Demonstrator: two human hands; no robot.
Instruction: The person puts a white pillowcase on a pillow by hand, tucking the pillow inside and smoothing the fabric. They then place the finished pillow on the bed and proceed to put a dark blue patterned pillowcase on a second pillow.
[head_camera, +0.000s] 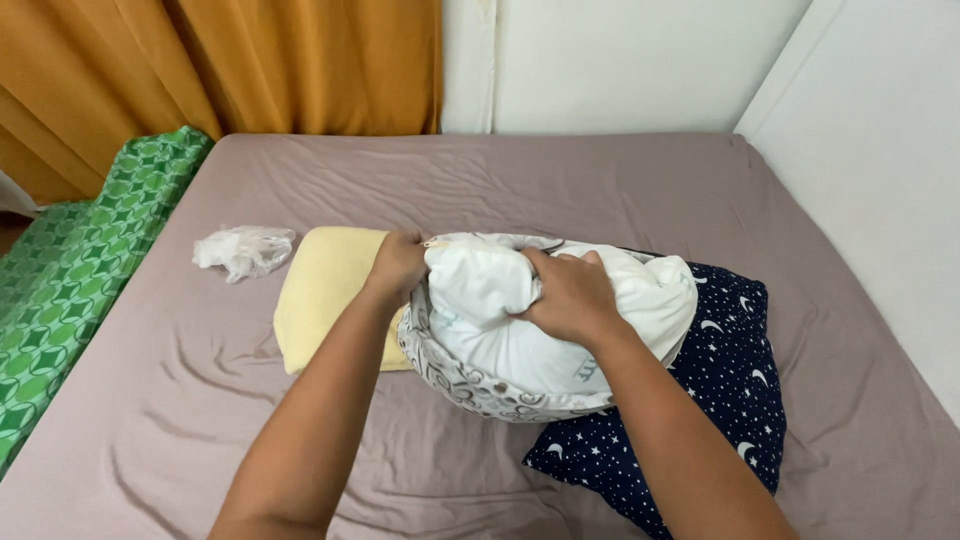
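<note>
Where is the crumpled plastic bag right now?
In the head view, the plastic bag lies on the bed, left of centre, just left of the yellow pillow and apart from both hands.

Both forearms extend forward, converging. Left hand (398, 263) closed in a grip, knuckles up; right hand (568, 296) clenched, fingers curled inward.

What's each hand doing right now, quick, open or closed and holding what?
Left hand: closed on the edge of the patterned pillowcase.
Right hand: closed, gripping the white pillow.
</note>
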